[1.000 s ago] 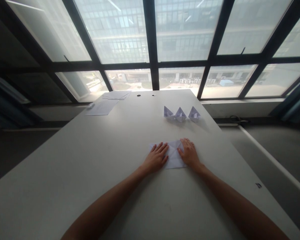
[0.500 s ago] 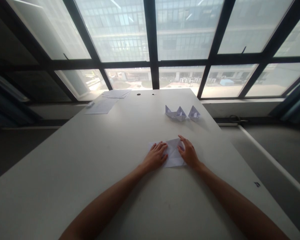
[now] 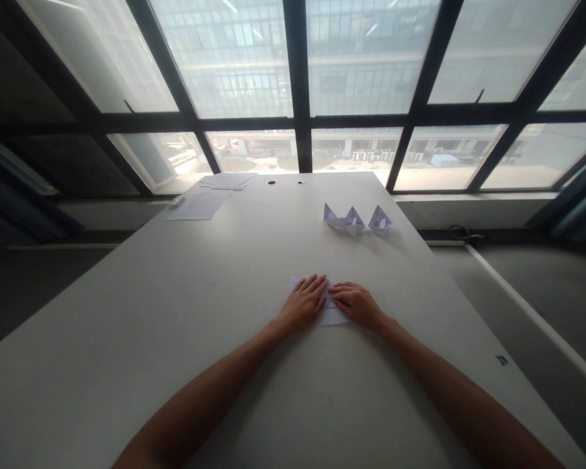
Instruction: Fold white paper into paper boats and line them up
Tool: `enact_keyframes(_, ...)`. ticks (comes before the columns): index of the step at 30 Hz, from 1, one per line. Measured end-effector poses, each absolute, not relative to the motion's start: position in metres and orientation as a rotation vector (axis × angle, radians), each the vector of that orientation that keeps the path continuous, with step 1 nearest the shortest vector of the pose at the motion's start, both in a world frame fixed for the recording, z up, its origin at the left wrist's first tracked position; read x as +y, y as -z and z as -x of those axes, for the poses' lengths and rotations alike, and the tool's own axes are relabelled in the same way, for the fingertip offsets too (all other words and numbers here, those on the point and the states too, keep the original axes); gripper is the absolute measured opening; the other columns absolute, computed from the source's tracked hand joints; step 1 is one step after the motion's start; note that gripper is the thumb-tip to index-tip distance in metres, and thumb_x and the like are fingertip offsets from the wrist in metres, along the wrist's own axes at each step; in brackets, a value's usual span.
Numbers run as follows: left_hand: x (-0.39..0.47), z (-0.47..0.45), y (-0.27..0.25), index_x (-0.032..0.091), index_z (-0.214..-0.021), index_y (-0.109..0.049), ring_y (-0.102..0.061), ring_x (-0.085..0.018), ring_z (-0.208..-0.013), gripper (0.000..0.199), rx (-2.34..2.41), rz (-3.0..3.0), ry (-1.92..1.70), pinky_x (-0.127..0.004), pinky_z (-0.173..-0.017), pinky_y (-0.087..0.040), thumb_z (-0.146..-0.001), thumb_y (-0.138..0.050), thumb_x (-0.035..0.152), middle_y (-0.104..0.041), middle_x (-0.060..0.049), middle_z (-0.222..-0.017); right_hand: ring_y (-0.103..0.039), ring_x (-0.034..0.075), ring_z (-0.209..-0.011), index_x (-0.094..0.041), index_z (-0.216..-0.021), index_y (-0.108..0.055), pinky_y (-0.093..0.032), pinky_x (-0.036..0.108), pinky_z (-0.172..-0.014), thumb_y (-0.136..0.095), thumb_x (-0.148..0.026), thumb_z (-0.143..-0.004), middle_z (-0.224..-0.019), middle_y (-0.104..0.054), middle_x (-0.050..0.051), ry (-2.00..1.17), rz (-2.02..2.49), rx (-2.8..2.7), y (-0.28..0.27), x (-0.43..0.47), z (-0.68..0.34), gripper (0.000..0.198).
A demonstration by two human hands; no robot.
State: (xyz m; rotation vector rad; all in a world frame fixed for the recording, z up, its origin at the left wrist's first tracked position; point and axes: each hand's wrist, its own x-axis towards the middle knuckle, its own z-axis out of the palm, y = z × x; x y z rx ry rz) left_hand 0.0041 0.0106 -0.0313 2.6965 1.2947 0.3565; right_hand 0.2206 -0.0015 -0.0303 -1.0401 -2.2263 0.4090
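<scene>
The left hand lies spread, the right hand curls, pinch unclear, on a seemingly part-folded white paper sheet, finished-looking pointed white paper shapes standing beyond

No text, label, brand or number can be read. Two marks might carry some. A small, dark, angular patch like a sticker or print lies flat on the long white smooth-topped table, close to its right-hand edge; it has a paler spot within the dark, but is too small and blurred to tell whether it holds letters, a figure or a logo. Beyond the far end of the table, through the glass and right of its middle, stands a row of white upright outlined shapes, washed out by daylight; whether they are characters or plain frames cannot be told.
</scene>
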Motion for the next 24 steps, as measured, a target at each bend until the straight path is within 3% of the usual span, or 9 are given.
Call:
enact_keyframes(2, 0.01, -0.004, 0.031, 0.023, -0.15, -0.034, -0.025, -0.024, -0.147, 0.055, 1.302, -2.713, -0.318, -0.045, -0.12, -0.021, -0.102, -0.028, 0.048, -0.031, -0.005, -0.159, -0.063, 0.019, -0.111, -0.023, -0.099, -0.075, -0.044, 0.034, -0.103, -0.057, -0.021, -0.091, -0.116, -0.072, 0.005, -0.384, 1.068, -2.26, 0.03, -0.001, -0.221, 0.02)
enact_keyframes(4, 0.009, -0.005, 0.03, 0.023, -0.152, -0.033, -0.023, -0.024, -0.148, 0.059, 1.317, -2.718, -0.307, -0.045, -0.12, -0.02, -0.1, -0.029, 0.053, -0.029, -0.005, -0.159, -0.059, 0.019, -0.118, -0.022, -0.112, -0.072, -0.041, 0.035, -0.106, -0.056, -0.024, -0.092, -0.124, -0.068, 0.006, -0.331, 1.149, -2.292, 0.03, -0.003, -0.221, 0.025)
enact_keyframes(8, 0.009, -0.005, 0.026, 0.025, -0.153, -0.031, -0.022, -0.025, -0.148, 0.062, 1.331, -2.721, -0.287, -0.045, -0.12, -0.02, -0.099, -0.03, 0.056, -0.029, -0.005, -0.16, -0.034, 0.026, -0.142, -0.02, -0.145, -0.045, -0.023, 0.05, -0.117, -0.051, -0.04, -0.094, -0.152, -0.043, 0.013, -0.191, 1.512, -2.316, 0.03, -0.008, -0.218, 0.055)
enact_keyframes(12, 0.009, -0.004, 0.024, 0.035, -0.151, -0.034, -0.021, -0.027, -0.148, 0.055, 1.32, -2.728, -0.247, -0.048, -0.119, -0.02, -0.099, -0.034, 0.054, -0.027, 0.0, -0.16, -0.016, 0.029, -0.149, -0.023, -0.153, -0.031, -0.008, 0.061, -0.116, -0.043, -0.045, -0.097, -0.16, -0.025, 0.013, -0.156, 1.794, -2.273, 0.034, -0.008, -0.217, 0.061)
enact_keyframes(17, 0.009, -0.004, 0.022, 0.035, -0.15, -0.035, -0.02, -0.027, -0.149, 0.054, 1.321, -2.709, -0.242, -0.048, -0.12, -0.019, -0.098, -0.038, 0.051, -0.027, 0.0, -0.161, -0.023, 0.027, -0.147, -0.018, -0.15, -0.036, -0.014, 0.056, -0.117, -0.036, -0.029, -0.097, -0.157, -0.033, 0.014, -0.109, 1.971, -2.018, 0.044, 0.001, -0.228, 0.055)
enact_keyframes(24, 0.009, -0.004, 0.023, 0.035, -0.15, -0.035, -0.02, -0.027, -0.149, 0.054, 1.302, -2.694, -0.281, -0.05, -0.119, -0.019, -0.098, -0.038, 0.052, -0.028, -0.001, -0.16, -0.032, 0.027, -0.143, -0.012, -0.14, -0.048, -0.024, 0.052, -0.116, -0.036, -0.024, -0.095, -0.15, -0.043, 0.016, -0.064, 1.785, -1.877, 0.038, 0.007, -0.238, 0.048)
